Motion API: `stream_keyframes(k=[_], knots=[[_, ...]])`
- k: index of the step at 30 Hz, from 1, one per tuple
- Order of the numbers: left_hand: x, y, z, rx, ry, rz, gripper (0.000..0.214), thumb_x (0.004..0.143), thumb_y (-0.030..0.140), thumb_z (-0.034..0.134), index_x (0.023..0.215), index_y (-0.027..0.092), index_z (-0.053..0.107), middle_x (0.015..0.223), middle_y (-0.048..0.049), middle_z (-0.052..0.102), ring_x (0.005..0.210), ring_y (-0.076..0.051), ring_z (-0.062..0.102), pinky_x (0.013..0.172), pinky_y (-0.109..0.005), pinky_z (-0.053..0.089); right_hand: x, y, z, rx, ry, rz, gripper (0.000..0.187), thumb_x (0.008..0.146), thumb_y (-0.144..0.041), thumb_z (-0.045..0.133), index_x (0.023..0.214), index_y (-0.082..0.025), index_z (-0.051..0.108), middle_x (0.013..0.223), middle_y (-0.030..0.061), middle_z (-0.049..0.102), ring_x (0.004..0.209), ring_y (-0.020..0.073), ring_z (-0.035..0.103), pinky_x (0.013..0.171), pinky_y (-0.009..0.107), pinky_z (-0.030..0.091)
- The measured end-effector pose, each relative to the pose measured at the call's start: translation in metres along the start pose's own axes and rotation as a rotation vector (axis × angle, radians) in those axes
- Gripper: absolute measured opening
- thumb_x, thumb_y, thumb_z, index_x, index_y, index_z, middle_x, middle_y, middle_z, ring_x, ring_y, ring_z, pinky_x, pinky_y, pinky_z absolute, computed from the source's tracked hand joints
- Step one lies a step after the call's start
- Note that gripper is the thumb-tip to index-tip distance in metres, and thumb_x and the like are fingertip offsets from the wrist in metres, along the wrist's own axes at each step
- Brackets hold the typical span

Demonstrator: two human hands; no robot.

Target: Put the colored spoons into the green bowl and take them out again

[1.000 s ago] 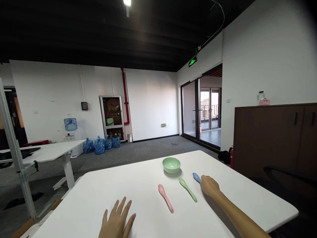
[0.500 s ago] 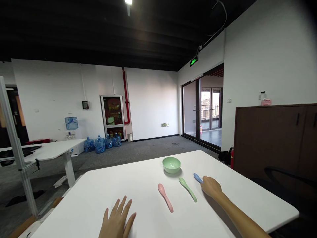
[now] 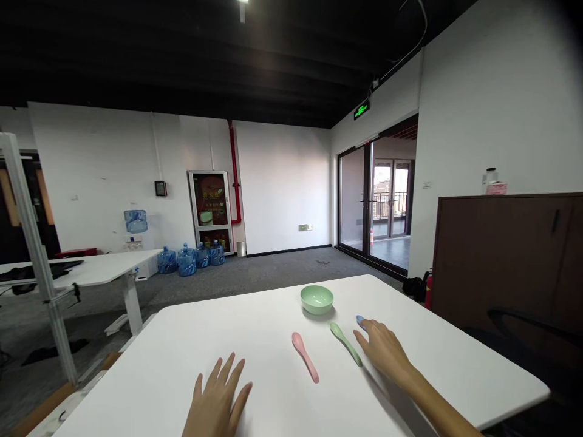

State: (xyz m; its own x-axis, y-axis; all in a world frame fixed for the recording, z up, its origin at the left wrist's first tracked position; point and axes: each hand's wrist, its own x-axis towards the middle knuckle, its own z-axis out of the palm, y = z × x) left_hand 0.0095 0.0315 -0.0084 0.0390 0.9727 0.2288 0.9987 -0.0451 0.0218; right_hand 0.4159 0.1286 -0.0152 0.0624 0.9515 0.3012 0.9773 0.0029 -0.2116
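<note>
My right hand [image 3: 381,349] lies over a blue spoon [image 3: 360,318], hiding all but its tip, and its fingers reach toward the handle of a pale green spoon [image 3: 345,343] without clearly touching it. My left hand [image 3: 218,396] rests flat on the white table [image 3: 136,364], fingers apart and holding nothing. The nearest thing to it is a pink spoon [image 3: 304,357], lying a little to its right. Beyond the spoons stands a pale green bowl [image 3: 316,300].
A dark brown cabinet [image 3: 501,261] and a red fire extinguisher [image 3: 429,290] stand beyond the table's right side. A dark chair back [image 3: 514,321] sits near its right corner. A metal frame post [image 3: 39,255] rises at left, before another white desk [image 3: 86,270].
My right hand has slid forward and left, from beside the blue spoon to over most of it. The view has turned slightly. My left hand has barely moved.
</note>
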Motion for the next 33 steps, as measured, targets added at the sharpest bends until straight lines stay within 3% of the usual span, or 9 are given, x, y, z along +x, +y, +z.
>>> stream_keyframes(k=[5, 9, 21, 33], knots=[[-0.001, 0.005, -0.006, 0.022, -0.008, 0.003, 0.053, 0.103, 0.040, 0.035, 0.153, 0.030, 0.051, 0.166, -0.0053, 0.045, 0.155, -0.034, 0.038, 0.123, -0.062, 0.036, -0.031, -0.028, 0.011, 0.155, -0.025, -0.081, 0.058, 0.104, -0.047, 0.037, 0.147, -0.016, 0.060, 0.157, 0.0155, 0.055, 0.147, 0.0316, 0.048, 0.118, 0.044, 0.040], [-0.002, 0.007, -0.005, 0.017, -0.002, 0.003, 0.054, 0.103, 0.041, 0.036, 0.153, 0.030, 0.051, 0.165, -0.0054, 0.045, 0.155, -0.034, 0.038, 0.123, -0.063, 0.037, -0.045, -0.043, 0.020, 0.196, -0.109, -0.121, 0.066, 0.102, -0.053, 0.038, 0.157, -0.018, 0.051, 0.167, 0.0133, 0.042, 0.156, 0.0321, 0.036, 0.123, 0.049, 0.035], [-0.004, -0.003, 0.010, 0.003, 0.052, 0.000, 0.052, 0.102, 0.042, 0.039, 0.151, 0.032, 0.055, 0.163, -0.0060, 0.049, 0.153, -0.034, 0.042, 0.121, -0.063, 0.040, -0.045, -0.054, 0.026, 0.198, -0.077, -0.173, 0.064, 0.102, -0.052, 0.039, 0.151, -0.016, 0.057, 0.165, 0.0148, 0.043, 0.154, 0.0341, 0.039, 0.122, 0.052, 0.038], [-0.002, 0.000, 0.007, 0.005, 0.026, -0.003, 0.053, 0.102, 0.043, 0.039, 0.151, 0.031, 0.054, 0.164, -0.0058, 0.047, 0.154, -0.035, 0.041, 0.121, -0.064, 0.038, -0.047, -0.055, 0.020, 0.202, -0.086, -0.164, 0.065, 0.102, -0.053, 0.038, 0.151, -0.015, 0.058, 0.164, 0.0148, 0.045, 0.154, 0.0344, 0.040, 0.122, 0.051, 0.039]])
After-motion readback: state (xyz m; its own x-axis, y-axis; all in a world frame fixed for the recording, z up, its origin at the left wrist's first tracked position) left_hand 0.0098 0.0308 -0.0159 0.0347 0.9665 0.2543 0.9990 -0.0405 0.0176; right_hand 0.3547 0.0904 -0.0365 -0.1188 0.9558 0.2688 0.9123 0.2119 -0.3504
